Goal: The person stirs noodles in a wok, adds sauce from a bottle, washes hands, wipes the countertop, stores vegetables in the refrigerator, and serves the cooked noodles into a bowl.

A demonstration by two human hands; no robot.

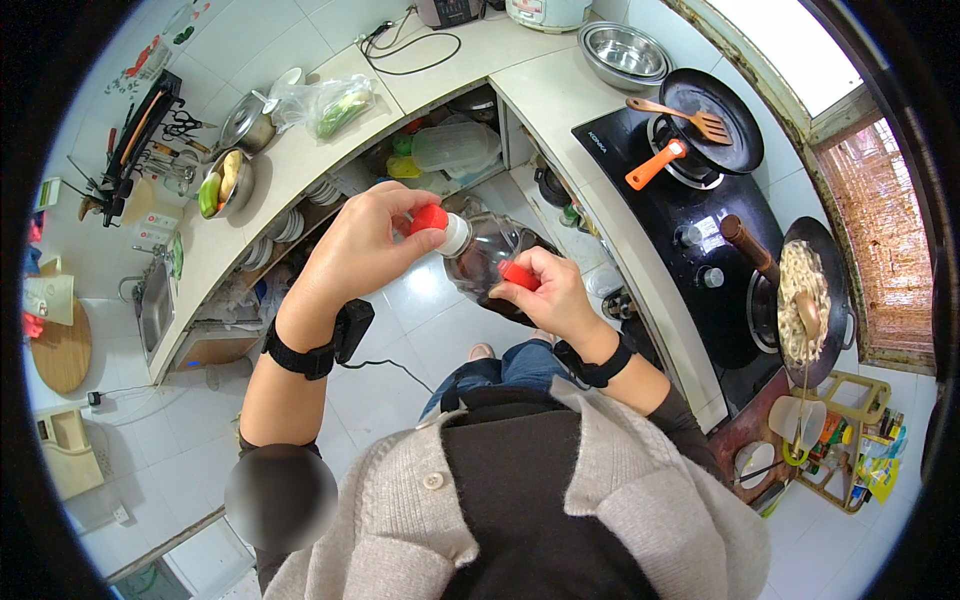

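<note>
A large clear plastic bottle point(480, 259) of dark liquid is held tilted in front of my body, its neck pointing to the left. The thumb and fingers of my left hand point(360, 236) pinch the red cap point(429, 220) at the white neck. Whether the cap is loose or tight, I cannot tell. My right hand point(551, 292) is closed around the bottle's red handle point(519, 275). Black bands circle both wrists. To the right on the black gas stove point(675, 217) sits a wok point(814, 360) of pale noodle-like food point(802, 300), with a ladle point(807, 313) resting in it.
A frying pan point(739, 94) with an orange handle holds a wooden slotted turner point(709, 124). Nested metal bowls point(626, 52) stand behind it. Bagged green vegetables point(341, 112) and a bowl of vegetables point(238, 191) lie on the left counter point(289, 176). Open shelves below hold dishes point(259, 253).
</note>
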